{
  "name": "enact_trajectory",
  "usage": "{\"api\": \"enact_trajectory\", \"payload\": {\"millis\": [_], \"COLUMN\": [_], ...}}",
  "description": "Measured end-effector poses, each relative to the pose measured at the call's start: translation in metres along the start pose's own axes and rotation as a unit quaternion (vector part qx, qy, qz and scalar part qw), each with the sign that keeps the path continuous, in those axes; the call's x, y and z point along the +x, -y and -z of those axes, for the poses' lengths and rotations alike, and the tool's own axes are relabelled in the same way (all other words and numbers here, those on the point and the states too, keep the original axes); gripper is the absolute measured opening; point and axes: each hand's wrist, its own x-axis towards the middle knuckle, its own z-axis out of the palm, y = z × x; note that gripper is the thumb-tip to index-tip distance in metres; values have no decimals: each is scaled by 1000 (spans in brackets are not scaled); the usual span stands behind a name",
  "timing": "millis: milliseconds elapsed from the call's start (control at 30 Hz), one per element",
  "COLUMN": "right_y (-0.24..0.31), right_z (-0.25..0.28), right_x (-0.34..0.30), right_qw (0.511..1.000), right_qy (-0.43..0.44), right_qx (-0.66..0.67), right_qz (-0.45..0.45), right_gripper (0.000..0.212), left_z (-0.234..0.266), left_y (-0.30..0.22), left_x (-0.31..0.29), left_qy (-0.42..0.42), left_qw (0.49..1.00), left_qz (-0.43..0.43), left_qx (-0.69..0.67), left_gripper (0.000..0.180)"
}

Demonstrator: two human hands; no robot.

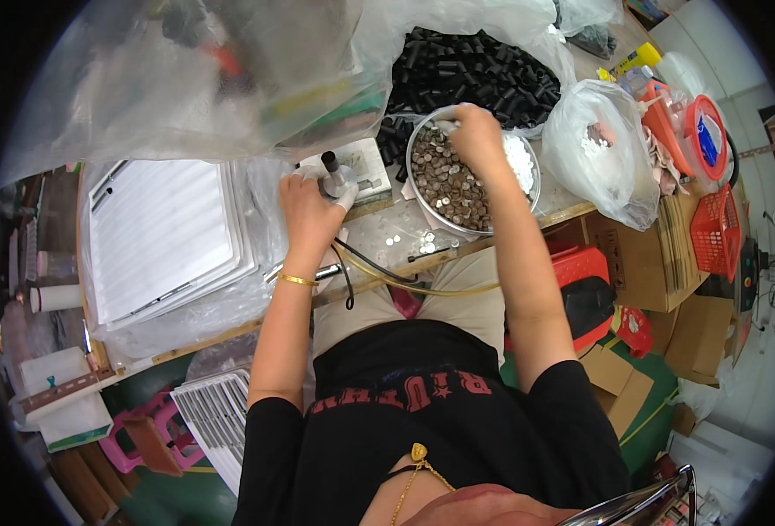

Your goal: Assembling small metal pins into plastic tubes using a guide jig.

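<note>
While left hand [313,207] (curled) touches tube [330,161], right hand [477,137] overhangs bowl [537,182].

Person's left hand [310,209] back up, fingers bent, thumb apart. Right hand [473,138] farther forward, fingers curled inward. Right arm [528,280] nearly straight.

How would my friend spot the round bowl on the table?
Find the worktable in front of the person, then the heap of short black tubes at its far side. Just nearer than that heap, with the right hand at it, sits the bowl. What sets it apart is its mix: brownish discs on the left, white bits on the right.
</note>
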Motion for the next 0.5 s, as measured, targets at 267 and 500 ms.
{"api": "enact_trajectory", "payload": {"millis": [267,500], "right_y": [-29,-32], "right_z": [-7,-19], "right_x": [14,14], "right_qw": [985,981], "right_qy": [57,45], "right_qx": [-153,-187], "right_qz": [-48,-41], "right_gripper": [21,24], "left_z": [-1,0], "left_y": [3,3], "left_x": [0,0], "left_qy": [-5,12], "left_qw": [1000,1000], "left_qz": [-10,1], "left_qx": [-11,6], "left_gripper": [38,41]}}
